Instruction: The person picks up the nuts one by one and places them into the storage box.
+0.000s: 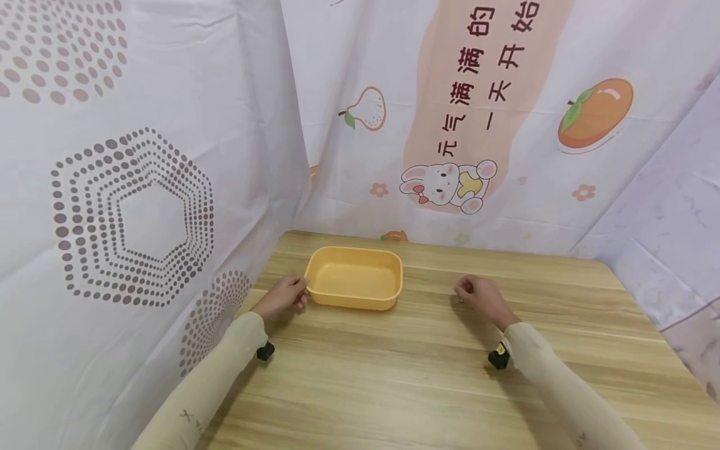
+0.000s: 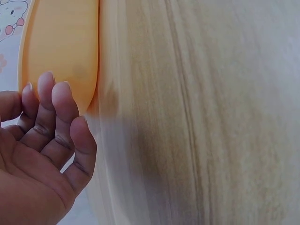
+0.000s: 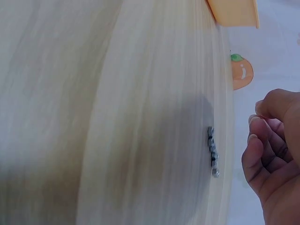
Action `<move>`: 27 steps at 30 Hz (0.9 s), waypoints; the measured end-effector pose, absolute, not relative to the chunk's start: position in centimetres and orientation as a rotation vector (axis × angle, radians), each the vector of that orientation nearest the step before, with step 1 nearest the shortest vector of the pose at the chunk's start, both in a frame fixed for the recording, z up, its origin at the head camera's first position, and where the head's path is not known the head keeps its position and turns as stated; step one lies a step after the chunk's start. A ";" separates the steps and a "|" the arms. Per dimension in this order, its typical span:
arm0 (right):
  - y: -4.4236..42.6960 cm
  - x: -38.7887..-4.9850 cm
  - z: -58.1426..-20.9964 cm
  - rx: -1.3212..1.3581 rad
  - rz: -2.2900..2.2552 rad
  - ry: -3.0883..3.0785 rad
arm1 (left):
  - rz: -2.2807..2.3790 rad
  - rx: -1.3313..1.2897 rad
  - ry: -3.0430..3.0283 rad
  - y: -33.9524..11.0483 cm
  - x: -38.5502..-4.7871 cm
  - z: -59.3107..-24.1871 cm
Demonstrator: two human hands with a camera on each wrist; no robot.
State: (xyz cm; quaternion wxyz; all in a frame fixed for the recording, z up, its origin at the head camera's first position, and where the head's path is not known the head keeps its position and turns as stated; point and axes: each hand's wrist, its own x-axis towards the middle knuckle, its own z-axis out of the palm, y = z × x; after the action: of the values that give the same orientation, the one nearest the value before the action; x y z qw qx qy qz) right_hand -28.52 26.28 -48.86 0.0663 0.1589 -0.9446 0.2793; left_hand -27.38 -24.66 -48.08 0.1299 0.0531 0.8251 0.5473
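A yellow-orange tray [image 1: 354,280] stands on the wooden table near its back edge. At its left end, my left hand [image 1: 284,296] pinches the rim between thumb and index finger; in the left wrist view the other fingers of the left hand [image 2: 47,150] are bent beside the tray [image 2: 61,42]. To the right of the tray, my right hand [image 1: 485,300] hovers low over the table, with small metal pieces [image 1: 461,301] beneath its fingertips. These metal pieces [image 3: 213,152] lie in a short row in the right wrist view, apart from the right hand [image 3: 276,154], whose thumb and index tips meet with nothing visible between them.
The wood-grain table [image 1: 360,375] spreads in front of both arms. A white patterned curtain [image 1: 242,125] hangs along the left side, and a printed cloth [image 1: 365,187] hangs behind the table. Black wrist cameras [image 1: 498,357] are worn on both wrists.
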 end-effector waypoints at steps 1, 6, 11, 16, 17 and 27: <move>26.1 -28.6 -48.8 0.482 0.848 -2.843 | 1.590 0.154 2.401 -24.7 -27.4 -48.1; 25.4 -28.6 -48.6 0.507 0.849 -2.815 | 1.589 0.162 2.410 -24.7 -27.5 -48.0; 24.8 -28.4 -48.3 0.528 0.854 -2.795 | 1.596 0.161 2.423 -24.7 -27.2 -48.0; 24.2 -28.4 -48.4 0.545 0.873 -2.794 | 1.595 0.176 2.437 -24.7 -27.1 -48.2; 24.0 -28.4 -48.4 0.549 0.879 -2.795 | 1.597 0.173 2.437 -24.7 -27.1 -48.2; 22.8 -28.6 -48.0 0.580 0.901 -2.795 | 1.598 0.146 2.441 -24.6 -27.1 -48.1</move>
State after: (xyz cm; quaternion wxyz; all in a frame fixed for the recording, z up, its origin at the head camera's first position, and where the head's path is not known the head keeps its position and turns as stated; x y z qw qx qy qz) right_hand -28.61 22.83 -48.02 0.0741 0.1933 -0.9311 0.3003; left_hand -27.08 -24.55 -48.06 0.1102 0.0496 0.8306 0.5436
